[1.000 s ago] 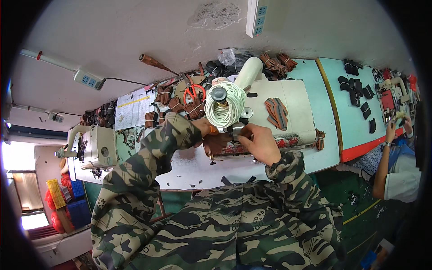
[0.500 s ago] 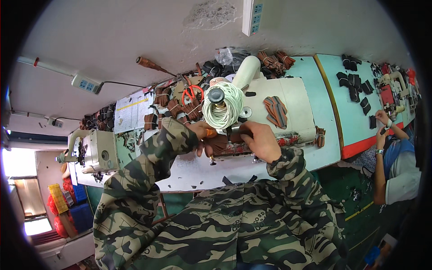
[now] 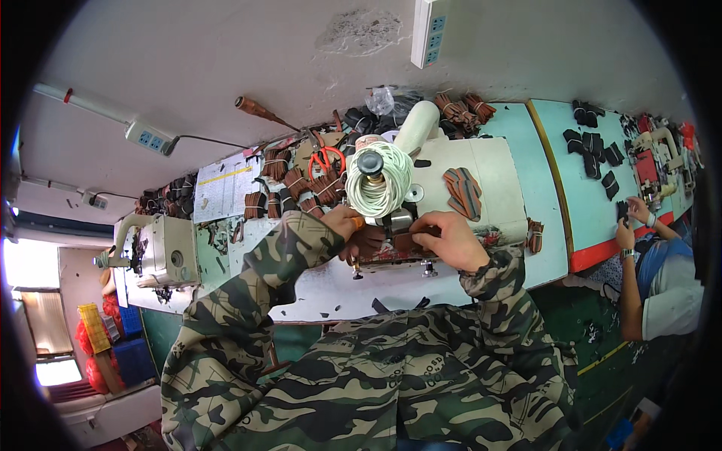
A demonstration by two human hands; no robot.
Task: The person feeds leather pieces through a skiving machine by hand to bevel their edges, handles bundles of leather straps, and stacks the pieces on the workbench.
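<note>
Two hands: left hand (image 3: 342, 222) and right hand (image 3: 455, 242), close together at the cream machine (image 3: 492, 173).
Right fingers: pinching a brown strip (image 3: 404, 243).
Left fingers: curled, just left of that strip; I can't tell what they grip.
White cord coil (image 3: 374, 198): just beyond the fingers.
Striped strips (image 3: 462, 193): beyond the right fingers.
Orange-handled scissors (image 3: 323, 149): past the left fingers.

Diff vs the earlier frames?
Right hand: shifted slightly right from the machine's front, uncovering more of the silver metal part; its fingertips are now at a brown piece. Co-worker's hands: moved left to a black bundle; grip unclear.

Unchanged: left hand by the machine's front, white cord coil, striped pieces.
</note>
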